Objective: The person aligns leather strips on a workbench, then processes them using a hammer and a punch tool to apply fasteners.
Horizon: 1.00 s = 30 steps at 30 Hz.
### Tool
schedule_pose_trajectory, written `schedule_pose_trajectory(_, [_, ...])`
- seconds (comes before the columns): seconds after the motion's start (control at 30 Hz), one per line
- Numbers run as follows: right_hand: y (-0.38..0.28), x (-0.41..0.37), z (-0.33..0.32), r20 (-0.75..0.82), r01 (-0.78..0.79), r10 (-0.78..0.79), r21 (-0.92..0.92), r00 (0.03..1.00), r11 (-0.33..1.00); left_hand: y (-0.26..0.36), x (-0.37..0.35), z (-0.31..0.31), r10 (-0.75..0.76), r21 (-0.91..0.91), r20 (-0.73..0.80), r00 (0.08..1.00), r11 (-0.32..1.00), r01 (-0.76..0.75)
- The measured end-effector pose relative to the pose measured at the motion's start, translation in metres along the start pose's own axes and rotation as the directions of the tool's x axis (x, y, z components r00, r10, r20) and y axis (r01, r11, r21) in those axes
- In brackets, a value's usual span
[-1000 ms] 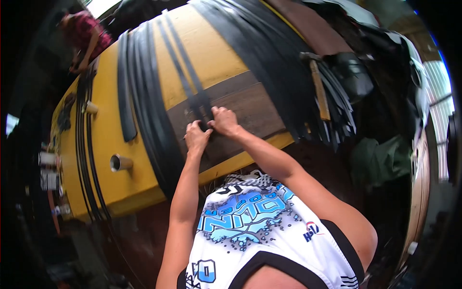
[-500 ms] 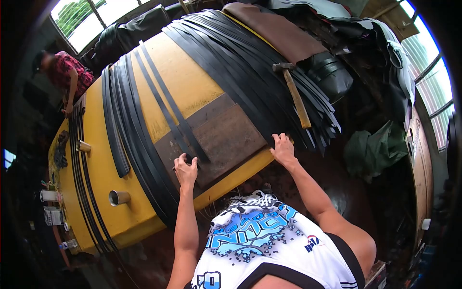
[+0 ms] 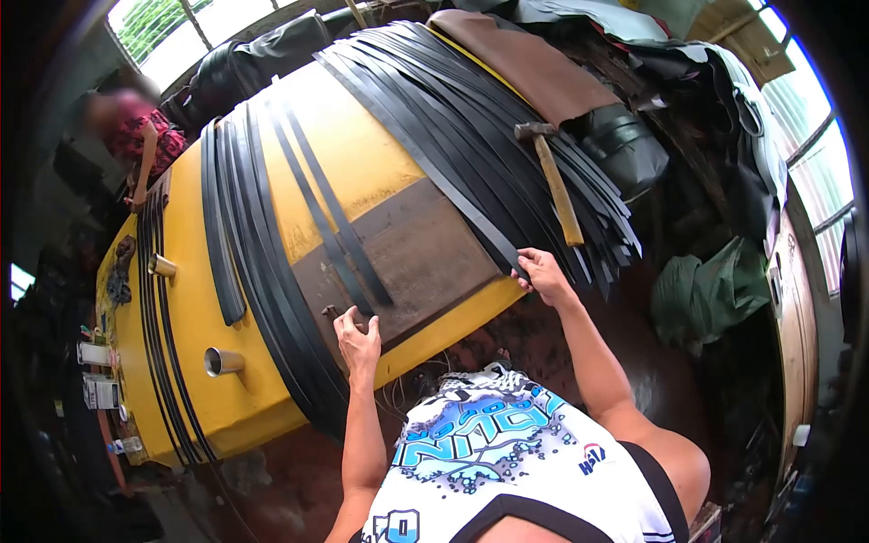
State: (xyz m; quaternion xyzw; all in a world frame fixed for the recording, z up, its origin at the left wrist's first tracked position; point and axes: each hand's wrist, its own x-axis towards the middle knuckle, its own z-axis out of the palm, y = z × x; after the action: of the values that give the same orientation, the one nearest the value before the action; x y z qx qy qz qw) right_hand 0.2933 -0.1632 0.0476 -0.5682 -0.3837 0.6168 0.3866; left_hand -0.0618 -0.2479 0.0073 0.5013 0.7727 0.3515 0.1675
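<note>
Since the earlier frame the right hand (image 3: pixel 541 274) has left the two strips (image 3: pixel 373 282), where both hands worked close together, and is now out at the near right corner of the board (image 3: pixel 425 271). It is closed in a pinch, thumb against fingers, on the near end of one long black strip (image 3: pixel 489 237). That strip runs from the left edge of the pile (image 3: pixel 489 145) and slants down beside the board. The left hand (image 3: pixel 360 347) is over the near left part of the board, beside the near ends of the two strips, half open with thumb and forefinger spread and curved. A small dark thing shows by its fingertips; whether it is held I cannot tell. The hammer (image 3: pixel 557 185) lies across the pile, its handle pointing near. Left of the board is a second bundle (image 3: pixel 258 235), and nearer the left side of the table (image 3: pixel 181 326) stands a metal cup (image 3: pixel 224 362). Another person (image 3: pixel 145 136) is at the far left. The step in hand looks like picking one strip out of the pile; drawing it clear would call for a firm pinch and a low pull that leaves its neighbours lying flat.
</note>
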Motion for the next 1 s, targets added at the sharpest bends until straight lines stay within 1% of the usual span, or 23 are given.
schedule_pose_trajectory(0.1, [0.014, -0.002, 0.001, 0.033, 0.003, -0.003, -0.003, 0.999, 1.000, 0.004, -0.010, 0.004, 0.005, -0.020, 0.013, 1.000, 1.000, -0.005])
schedule_pose_trajectory(0.2, [0.019, -0.008, 0.007, -0.002, 0.002, -0.002, -0.007, 1.000, 1.000, 0.011, -0.018, 0.009, 0.025, -0.009, 0.021, 0.999, 1.000, -0.024])
schedule_pose_trajectory(0.23, [0.020, -0.008, 0.007, 0.028, -0.001, 0.001, -0.020, 1.000, 1.000, 0.013, -0.021, 0.011, 0.027, -0.008, 0.023, 0.999, 1.000, -0.027])
schedule_pose_trajectory(0.33, [0.029, -0.010, 0.010, 0.027, 0.024, -0.023, -0.018, 0.999, 1.000, 0.022, -0.030, 0.019, 0.039, -0.043, 0.037, 0.999, 0.998, -0.038])
schedule_pose_trajectory(0.4, [0.033, -0.009, 0.013, 0.055, 0.036, -0.034, -0.033, 0.998, 0.999, 0.028, -0.036, 0.024, 0.061, -0.069, 0.065, 0.996, 0.996, -0.057])
schedule_pose_trajectory(0.47, [0.032, -0.014, 0.020, 0.031, 0.024, -0.024, -0.013, 0.999, 1.000, 0.038, -0.040, 0.026, 0.083, -0.076, 0.085, 0.993, 0.994, -0.076])
schedule_pose_trajectory(0.53, [0.030, -0.017, 0.023, 0.051, 0.036, -0.035, -0.008, 0.998, 0.999, 0.040, -0.043, 0.032, 0.121, -0.103, 0.099, 0.988, 0.988, -0.110])
schedule_pose_trajectory(0.6, [0.031, -0.020, 0.024, 0.022, 0.032, -0.033, 0.020, 0.999, 0.999, 0.042, -0.045, 0.035, 0.134, -0.087, 0.149, 0.980, 0.989, -0.122])
schedule_pose_trajectory(0.77, [0.020, -0.030, 0.020, -0.032, 0.062, -0.060, 0.055, 0.998, 0.997, 0.048, -0.046, 0.042, 0.155, -0.111, 0.190, 0.969, 0.984, -0.136])
schedule_pose_trajectory(0.83, [0.013, -0.037, 0.018, -0.011, 0.068, -0.067, 0.052, 0.998, 0.996, 0.053, -0.043, 0.045, 0.206, -0.131, 0.211, 0.956, 0.975, -0.181])
schedule_pose_trajectory(0.9, [0.007, -0.045, 0.016, 0.010, 0.072, -0.072, 0.052, 0.997, 0.996, 0.062, -0.039, 0.049, 0.222, -0.139, 0.216, 0.951, 0.971, -0.195])
schedule_pose_trajectory(0.93, [0.004, -0.049, 0.014, 0.039, 0.044, -0.047, 0.071, 0.998, 0.997, 0.067, -0.036, 0.051, 0.239, -0.145, 0.220, 0.946, 0.967, -0.211])
schedule_pose_trajectory(0.97, [0.002, -0.053, 0.014, 0.069, 0.015, -0.021, 0.090, 0.997, 0.996, 0.067, -0.033, 0.058, 0.328, -0.104, 0.146, 0.933, 0.943, -0.315])
schedule_pose_trajectory(1.0, [0.001, -0.058, 0.014, 0.068, 0.014, -0.020, 0.090, 0.997, 0.996, 0.075, -0.031, 0.058, 0.328, -0.104, 0.147, 0.933, 0.943, -0.315])
